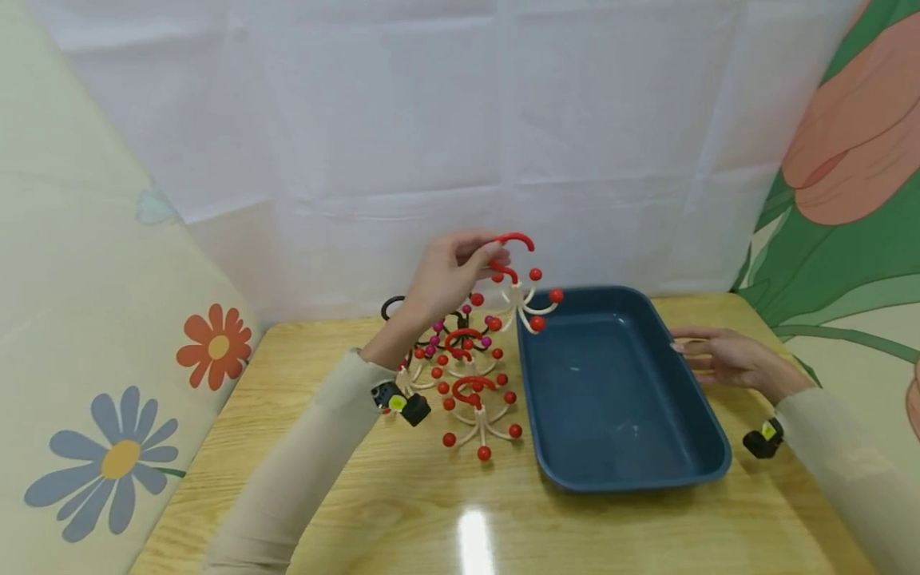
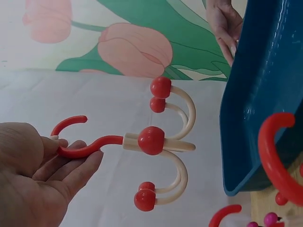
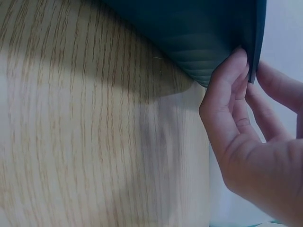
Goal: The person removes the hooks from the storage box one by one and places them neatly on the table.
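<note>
My left hand (image 1: 449, 271) pinches the red hook of a hook hanger with curved cream arms and red ball tips (image 1: 517, 299). This hanger is up in the air near the back left corner of a blue plastic tray (image 1: 621, 479). In the left wrist view, the hanger (image 2: 151, 140) lies sideways across the picture, its hook between thumb and fingers. My right hand (image 1: 726, 358) is at the tray's right side, and its fingers (image 3: 225, 78) hold the rim from both sides. Left of the tray, similar hangers (image 1: 480, 415) stand on the table, red hooks upward.
Behind the red-and-cream hangers is a dark hanger with magenta ball tips (image 1: 462, 321), partly hidden. The wooden table (image 1: 402, 503) backs onto a white cloth (image 1: 388, 120). Flower-patterned panels (image 1: 855, 184) rise at both sides.
</note>
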Available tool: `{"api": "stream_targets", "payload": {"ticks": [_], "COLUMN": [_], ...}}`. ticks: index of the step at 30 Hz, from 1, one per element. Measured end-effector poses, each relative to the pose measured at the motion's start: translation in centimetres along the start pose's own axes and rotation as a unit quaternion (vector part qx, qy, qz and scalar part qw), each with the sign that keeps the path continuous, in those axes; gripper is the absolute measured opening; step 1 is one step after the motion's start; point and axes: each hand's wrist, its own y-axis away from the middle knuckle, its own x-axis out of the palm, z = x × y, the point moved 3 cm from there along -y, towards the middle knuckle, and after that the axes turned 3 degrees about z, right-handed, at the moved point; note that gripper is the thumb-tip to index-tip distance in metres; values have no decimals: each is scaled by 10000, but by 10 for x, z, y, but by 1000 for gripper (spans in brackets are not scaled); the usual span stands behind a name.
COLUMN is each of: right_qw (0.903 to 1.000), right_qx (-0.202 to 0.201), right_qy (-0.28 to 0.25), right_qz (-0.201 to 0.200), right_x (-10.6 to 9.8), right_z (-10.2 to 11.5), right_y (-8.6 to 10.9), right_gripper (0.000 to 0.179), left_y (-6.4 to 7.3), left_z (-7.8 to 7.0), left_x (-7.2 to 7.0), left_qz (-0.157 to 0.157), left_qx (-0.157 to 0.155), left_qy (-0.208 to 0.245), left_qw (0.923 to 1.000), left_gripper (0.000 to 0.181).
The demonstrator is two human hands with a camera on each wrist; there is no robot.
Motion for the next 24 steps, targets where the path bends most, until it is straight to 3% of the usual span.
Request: {"api": "stream_targets", "payload": {"ticks": [11, 24], "right_qw": [10000, 10000], "right_qx": [8, 30], "right_qy": [18, -81], "right_qz": [-3, -13], "right_x": [-1, 0], "right_z": [-1, 0], "right_y": [1, 4], "right_gripper": [38, 27], "left_y": [39, 98], "left_z": [-7, 2], "left_x": [-31, -59], "left_qz": [-257, -509], "left_qx": [95, -139], "left_qy": [-309, -765], "left_qw": [9991, 9957], "left_gripper": [29, 29]}}
